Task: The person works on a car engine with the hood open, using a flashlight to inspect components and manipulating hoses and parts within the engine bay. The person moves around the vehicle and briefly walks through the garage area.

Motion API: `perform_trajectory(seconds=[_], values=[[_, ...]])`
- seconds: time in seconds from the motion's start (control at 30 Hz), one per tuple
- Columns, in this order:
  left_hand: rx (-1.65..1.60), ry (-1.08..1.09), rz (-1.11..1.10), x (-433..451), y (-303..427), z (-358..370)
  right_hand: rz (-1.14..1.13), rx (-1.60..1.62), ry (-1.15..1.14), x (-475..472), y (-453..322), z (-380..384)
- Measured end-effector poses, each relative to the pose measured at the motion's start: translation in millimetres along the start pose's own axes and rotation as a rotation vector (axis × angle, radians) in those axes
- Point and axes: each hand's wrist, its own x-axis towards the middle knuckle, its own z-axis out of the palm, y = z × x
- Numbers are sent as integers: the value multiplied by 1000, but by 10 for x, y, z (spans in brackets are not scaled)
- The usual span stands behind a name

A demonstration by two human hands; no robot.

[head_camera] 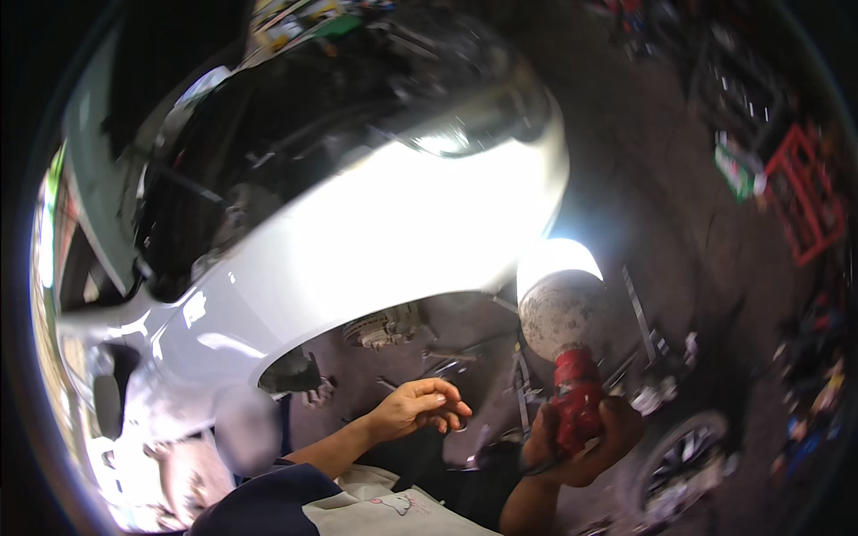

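Note:
My right hand (pixel 593 442) grips the red handle (pixel 576 395) of a lit work lamp (pixel 562 301) with a round bulb-shaped head, its lower half grey and speckled. The lamp stands upright in view, its bright top close to the front end of a white car fender (pixel 375 234), which glares strongly. My left hand (pixel 425 405) hangs with curled fingers below the wheel arch, apart from the lamp, and nothing shows in it. A brake disc or hub part (pixel 382 328) shows under the fender's arch. A headlight (pixel 442 142) sits at the fender's upper edge.
An open engine bay (pixel 268 134) lies beyond the fender. A wheel with a tyre (pixel 684 455) lies at lower right. On the floor are scattered tools (pixel 640 315), and a red metal frame or crate (pixel 801 194) stands at right. A side mirror (pixel 107 405) is at far left.

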Motion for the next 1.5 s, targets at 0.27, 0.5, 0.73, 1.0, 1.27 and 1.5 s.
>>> perform_trajectory(seconds=[0.27,0.5,0.73,1.0,1.27,1.5], values=[[-196,-97,492,-982,1388,820,-432,233,-231,1419,-1575,752],[-243,227,609,-1421,2049,868,-707,493,-367,1638,-2175,1365],[-482,174,733,-1358,2704,676,-758,644,-609,1906,-2284,1891],[-594,140,1050,-726,4286,-370,-218,835,-1142,2784,-1524,4537],[-480,281,1069,-501,4868,-1212,-737,566,-1615,1445,-2148,7327],[-572,497,1095,-580,4725,-1327,-1424,355,-1563,1127,-2608,7666]])
